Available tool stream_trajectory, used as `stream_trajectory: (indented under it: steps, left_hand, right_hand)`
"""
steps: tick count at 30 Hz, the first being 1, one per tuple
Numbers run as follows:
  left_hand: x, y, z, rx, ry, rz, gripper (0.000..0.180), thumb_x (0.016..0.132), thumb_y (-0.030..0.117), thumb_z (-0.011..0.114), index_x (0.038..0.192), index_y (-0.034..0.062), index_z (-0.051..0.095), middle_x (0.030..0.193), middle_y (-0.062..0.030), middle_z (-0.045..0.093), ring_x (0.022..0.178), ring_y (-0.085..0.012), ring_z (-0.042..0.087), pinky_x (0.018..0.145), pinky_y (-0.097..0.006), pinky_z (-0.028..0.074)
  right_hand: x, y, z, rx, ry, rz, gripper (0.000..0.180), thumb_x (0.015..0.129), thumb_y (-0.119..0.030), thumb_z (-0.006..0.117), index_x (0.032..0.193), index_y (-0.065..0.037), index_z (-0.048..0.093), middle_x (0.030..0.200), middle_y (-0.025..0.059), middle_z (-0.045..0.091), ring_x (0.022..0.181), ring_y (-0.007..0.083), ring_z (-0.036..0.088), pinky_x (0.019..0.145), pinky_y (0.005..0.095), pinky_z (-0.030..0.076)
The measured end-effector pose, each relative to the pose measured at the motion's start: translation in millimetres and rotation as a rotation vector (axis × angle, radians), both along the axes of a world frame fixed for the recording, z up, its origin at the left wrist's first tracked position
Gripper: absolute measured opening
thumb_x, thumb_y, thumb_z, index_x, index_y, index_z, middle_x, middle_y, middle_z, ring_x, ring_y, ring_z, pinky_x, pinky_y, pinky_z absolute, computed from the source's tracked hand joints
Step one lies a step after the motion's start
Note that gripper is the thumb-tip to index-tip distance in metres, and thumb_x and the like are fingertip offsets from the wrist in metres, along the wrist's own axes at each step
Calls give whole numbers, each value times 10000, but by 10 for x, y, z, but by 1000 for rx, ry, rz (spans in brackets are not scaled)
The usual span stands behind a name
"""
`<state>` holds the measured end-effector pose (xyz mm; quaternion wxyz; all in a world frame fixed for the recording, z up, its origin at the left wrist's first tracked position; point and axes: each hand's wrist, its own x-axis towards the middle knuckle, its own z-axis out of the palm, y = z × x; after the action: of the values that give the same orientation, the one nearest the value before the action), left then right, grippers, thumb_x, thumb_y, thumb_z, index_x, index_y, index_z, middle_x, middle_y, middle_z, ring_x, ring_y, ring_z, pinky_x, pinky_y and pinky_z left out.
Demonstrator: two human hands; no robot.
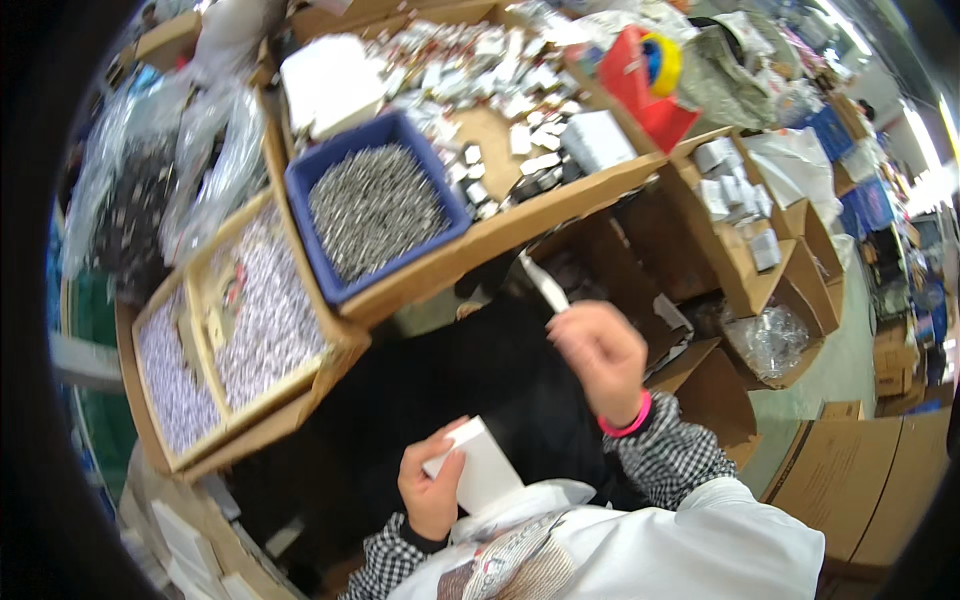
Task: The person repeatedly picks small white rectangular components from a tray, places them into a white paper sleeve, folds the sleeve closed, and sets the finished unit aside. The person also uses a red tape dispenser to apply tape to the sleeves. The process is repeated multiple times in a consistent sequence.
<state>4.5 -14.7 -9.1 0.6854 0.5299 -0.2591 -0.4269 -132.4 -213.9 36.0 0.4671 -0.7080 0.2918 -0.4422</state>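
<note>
Two hands busy here, and I'd call it mid-job: I can't tell what's finished, but plenty looks left, with the blue bin [405, 258] heaped with metal parts [375, 212] and loose pieces [455, 75] strewn across the carton [530, 222] behind it. Low by the white shirt [640, 550], the left hand [430, 487] grasps a white block [487, 468], thumb over its face! And there's the right hand [603, 358], blurred, fingertips pinching a white strip [545, 284], well apart from the block.

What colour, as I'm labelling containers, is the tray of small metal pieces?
The tray is blue, seen best in the head view.
</note>
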Motion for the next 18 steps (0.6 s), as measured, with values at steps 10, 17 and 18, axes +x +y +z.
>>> stream_trajectory:
  steps: [10,17,18]
  left_hand:
    - [-11,-51,-58,103,-2,27,165,882,16,580,1013,81,503,1131,-206,616,972,-222,622,849,-330,506]
    - [-19,-57,-42,123,25,40,166,882,5,568,1016,77,500,1137,-203,610,981,-223,617,848,-339,510]
    - [-23,-55,-42,122,29,43,167,882,4,568,1016,76,500,1137,-203,610,979,-222,617,848,-339,511]
  right_hand:
    - [-273,-2174,788,-47,134,-556,334,888,-285,587,1018,15,656,947,50,637,824,120,553,739,255,437]
    - [-337,-2364,905,221,2,-254,291,881,-293,622,1054,-61,655,938,-14,650,809,55,515,738,201,346]
    - [-330,-2351,928,246,-20,-255,292,867,-290,642,1046,-61,661,982,3,664,794,32,497,707,196,333]
